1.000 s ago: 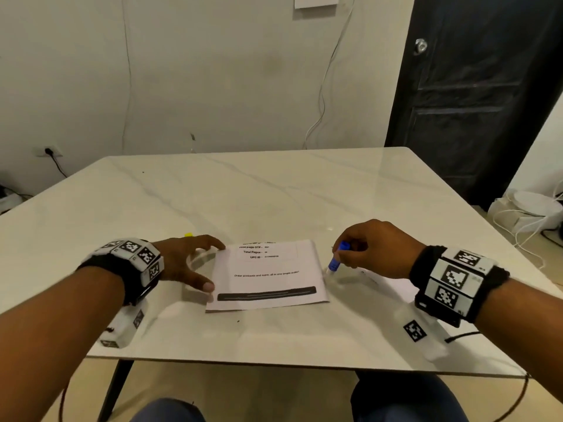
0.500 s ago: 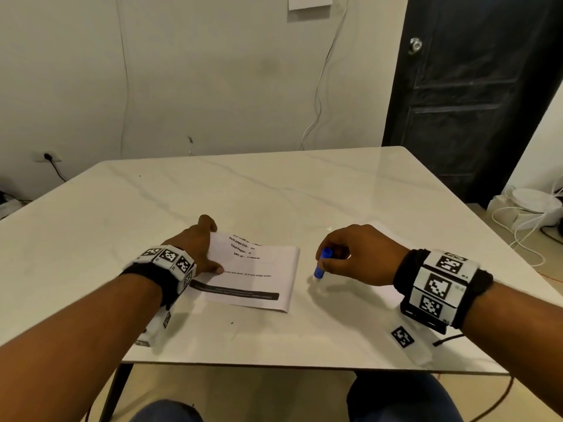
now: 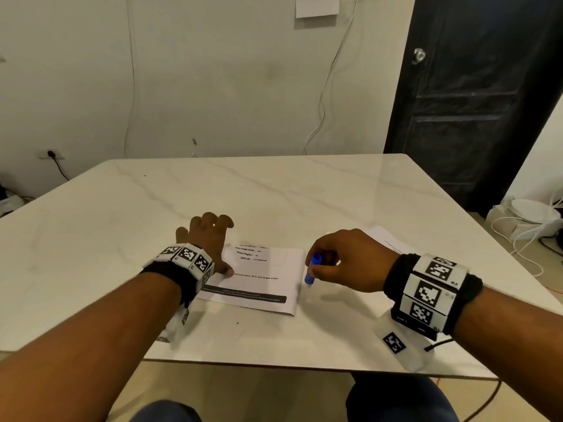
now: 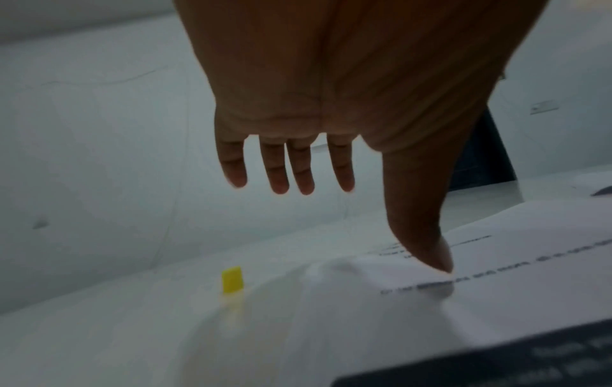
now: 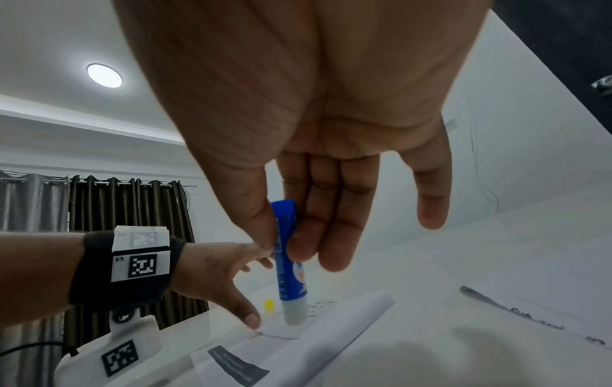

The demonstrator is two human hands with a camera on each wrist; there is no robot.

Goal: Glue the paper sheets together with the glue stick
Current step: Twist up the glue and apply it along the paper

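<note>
A printed paper sheet [image 3: 262,278] with a black bar along its near edge lies on the marble table [image 3: 274,193]. My left hand [image 3: 210,236] is spread flat at the sheet's left edge, thumb [image 4: 427,243] pressing on the paper [image 4: 496,275]. My right hand [image 3: 344,260] hovers just right of the sheet and pinches an uncapped blue glue stick [image 3: 312,269] between thumb and fingers, white tip [image 5: 293,313] pointing down above the paper's right edge. A second printed sheet [image 3: 387,240] lies behind my right hand. The yellow cap [image 4: 232,278] stands on the table under my left fingers.
A dark door [image 3: 475,95] stands at the back right. Cables and a white device [image 3: 530,214] lie on the floor beside the table. The table's near edge [image 3: 274,365] runs just below my wrists. Curtains [image 5: 126,209] hang to the left.
My left hand has moved forward along the sheet's left edge and the sheet has turned slightly. The right hand with the glue stick has drifted a little left, toward the sheet.
</note>
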